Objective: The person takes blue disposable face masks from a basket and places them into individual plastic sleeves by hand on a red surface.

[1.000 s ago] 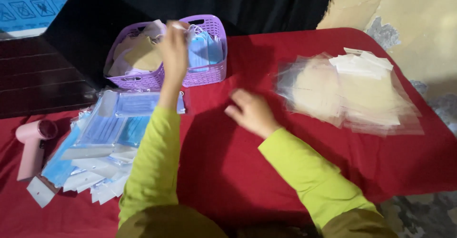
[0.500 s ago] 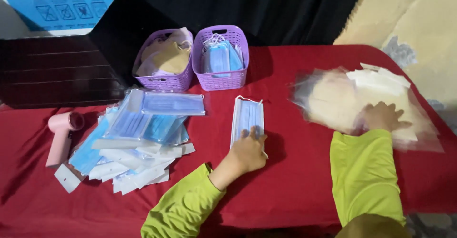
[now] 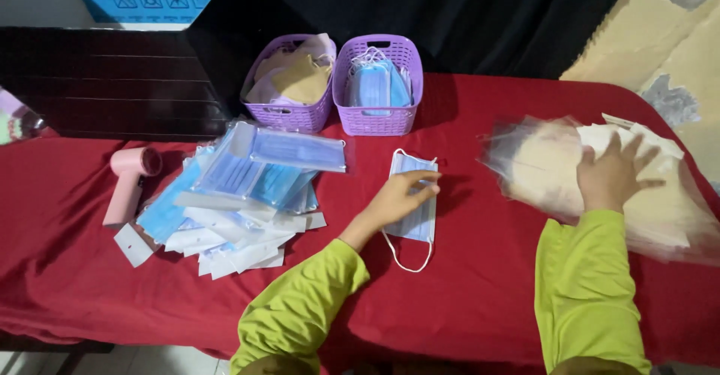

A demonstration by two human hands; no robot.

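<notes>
Hands apart: left hand (image 3: 396, 199) flat on blue mask (image 3: 414, 195); right hand (image 3: 611, 174) on clear packets (image 3: 540, 165).

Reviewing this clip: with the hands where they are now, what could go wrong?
The right hand lies flat on a loose pile of clear sleeves; the slick stack could slide or yield several sleeves at once. The left hand pins the blue mask only by its top, so its ear loop might snag or drag.

Long lime-green sleeves (image 3: 585, 285), both arms; bare hands.
</notes>
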